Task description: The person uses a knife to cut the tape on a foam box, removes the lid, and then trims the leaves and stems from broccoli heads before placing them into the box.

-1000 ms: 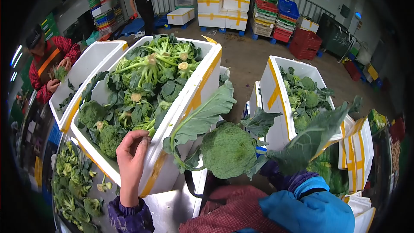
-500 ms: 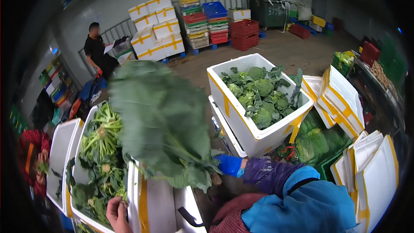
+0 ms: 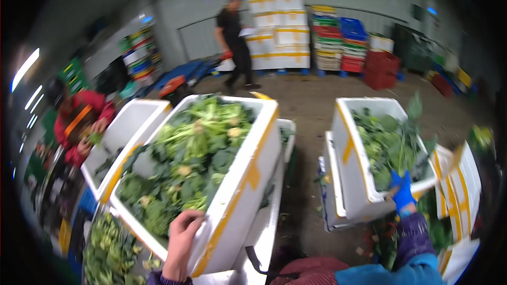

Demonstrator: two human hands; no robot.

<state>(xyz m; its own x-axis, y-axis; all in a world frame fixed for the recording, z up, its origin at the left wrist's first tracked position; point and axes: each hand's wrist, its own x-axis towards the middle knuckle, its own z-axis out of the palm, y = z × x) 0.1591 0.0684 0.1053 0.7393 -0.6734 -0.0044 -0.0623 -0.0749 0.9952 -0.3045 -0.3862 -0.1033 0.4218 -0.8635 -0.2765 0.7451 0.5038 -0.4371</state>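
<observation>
My left hand (image 3: 182,238) is bare, its fingers curled with thumb near fingertips, beside the inner side of a tilted white foam box (image 3: 252,177). I cannot make out anything in it. That box holds broccoli heads, leaves and pale cut stems (image 3: 182,142). My right hand (image 3: 403,192), in a blue glove, is at the near edge of another white foam box (image 3: 359,179) on the right. Its fingers are round the base of a leafy broccoli (image 3: 397,150), whose leaves stand up over the broccoli heads inside.
A co-worker in red (image 3: 84,121) handles greens by a third foam box (image 3: 132,121). Another person in black (image 3: 235,39) walks past stacked boxes (image 3: 290,34). Foam lids (image 3: 459,184) lean at right. Loose greens (image 3: 108,248) lie at lower left. Crates (image 3: 381,68) stand behind.
The view has swung left. My right hand has carried the large leafy broccoli from between the boxes to the right-hand box. The person in black has gone from standing at the left to walking by the stacked boxes.
</observation>
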